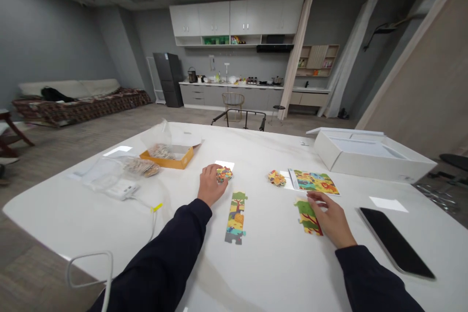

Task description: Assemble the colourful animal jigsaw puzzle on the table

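My left hand (211, 186) is closed over a small stack of jigsaw puzzle pieces (224, 173), its fingertips on top and partly hiding it. At the right, my right hand (332, 219) pinches the upper edge of a small joined section of puzzle pieces (307, 215) with a green treetop and red trunk. Between the hands lies a joined puzzle strip (237, 218) showing a tree, a spotted animal and water. Another pile of puzzle pieces (277, 178) sits beyond, beside a colourful picture card (315, 182) just past my right fingertips.
A yellow box (171, 160) with bagged pieces, a clear bag (141, 166) of pieces and a white power strip (119, 189) with its cable are on the left. To the right are a black-screened tablet (397, 242) and a large white box (373, 153).
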Demonstrator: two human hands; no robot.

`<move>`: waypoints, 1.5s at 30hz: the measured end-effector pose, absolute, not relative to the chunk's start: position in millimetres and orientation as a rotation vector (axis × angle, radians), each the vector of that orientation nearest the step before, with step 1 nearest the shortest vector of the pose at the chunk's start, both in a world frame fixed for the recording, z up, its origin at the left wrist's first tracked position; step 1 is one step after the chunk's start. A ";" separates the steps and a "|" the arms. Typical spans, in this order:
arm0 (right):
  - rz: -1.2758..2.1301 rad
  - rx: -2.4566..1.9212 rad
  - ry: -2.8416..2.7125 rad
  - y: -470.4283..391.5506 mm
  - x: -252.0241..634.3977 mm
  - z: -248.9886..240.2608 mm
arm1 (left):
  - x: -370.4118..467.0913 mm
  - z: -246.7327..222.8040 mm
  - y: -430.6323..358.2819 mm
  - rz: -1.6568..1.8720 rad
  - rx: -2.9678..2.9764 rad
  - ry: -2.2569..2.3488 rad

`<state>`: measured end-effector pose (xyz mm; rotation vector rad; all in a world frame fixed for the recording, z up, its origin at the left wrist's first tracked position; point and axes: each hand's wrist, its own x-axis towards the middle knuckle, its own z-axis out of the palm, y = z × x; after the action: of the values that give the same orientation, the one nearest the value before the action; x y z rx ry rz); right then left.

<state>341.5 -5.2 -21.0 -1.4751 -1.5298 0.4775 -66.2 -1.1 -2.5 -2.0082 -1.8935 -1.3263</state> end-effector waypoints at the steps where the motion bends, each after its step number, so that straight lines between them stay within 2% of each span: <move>1: 0.465 -1.476 -1.524 -4.1 342.8 -22.2 | -69.1 -8.2 9.2 -1.300 -1.975 -1.937; 10: 0.482 -1.508 -1.544 1.3 347.3 -28.7 | -78.2 -33.6 22.7 -1.357 -2.022 -1.971; 16: 0.478 -1.478 -1.543 3.8 346.7 -28.6 | -66.0 1.9 3.0 -1.465 -2.039 -1.901; 20: 0.514 -1.497 -1.525 4.2 346.2 -27.0 | 4.0 31.2 -44.2 -1.555 -2.434 -1.633; 24: 0.575 -1.465 -1.569 4.3 348.1 -26.1 | 100.5 22.4 -93.0 -1.313 -3.011 -1.335; 28: 0.623 -1.404 -1.631 5.1 352.3 -30.5 | 153.6 -0.8 -108.7 -1.042 -3.087 -1.345; 45: 0.612 -1.447 -1.647 6.2 349.9 -32.2 | 157.5 7.4 -106.9 -0.659 -3.010 -1.274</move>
<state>349.9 6.2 -32.2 -1.4470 -1.6468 0.6120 157.5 -106.9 7.4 -3.0101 -1.2738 -0.6593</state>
